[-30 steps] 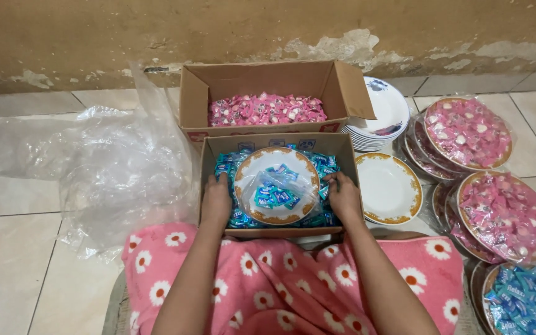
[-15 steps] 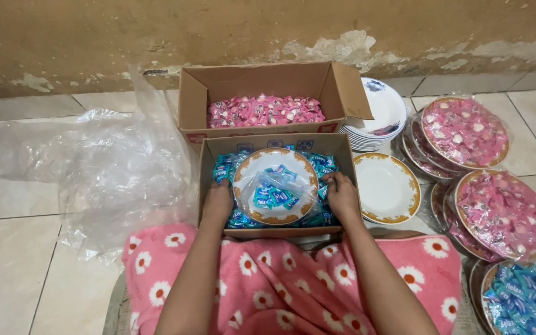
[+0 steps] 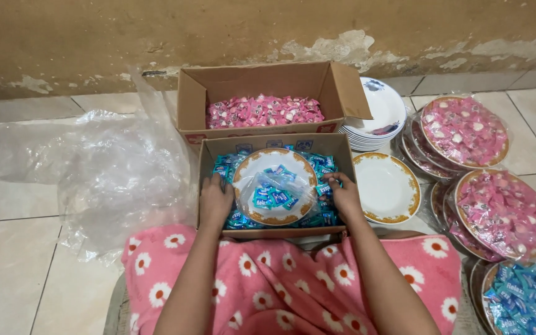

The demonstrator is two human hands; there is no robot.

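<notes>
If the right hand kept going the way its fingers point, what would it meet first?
The right hand points up-left, so probably the blue wrapped candies under its fingertips, then the gold-rimmed plate; depth is unclear.

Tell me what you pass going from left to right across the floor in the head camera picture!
Crumpled clear plastic sheet → cardboard box of blue wrapped candies with both hands in it → empty white plate with gold rim → wrapped plates of pink candies.
</notes>
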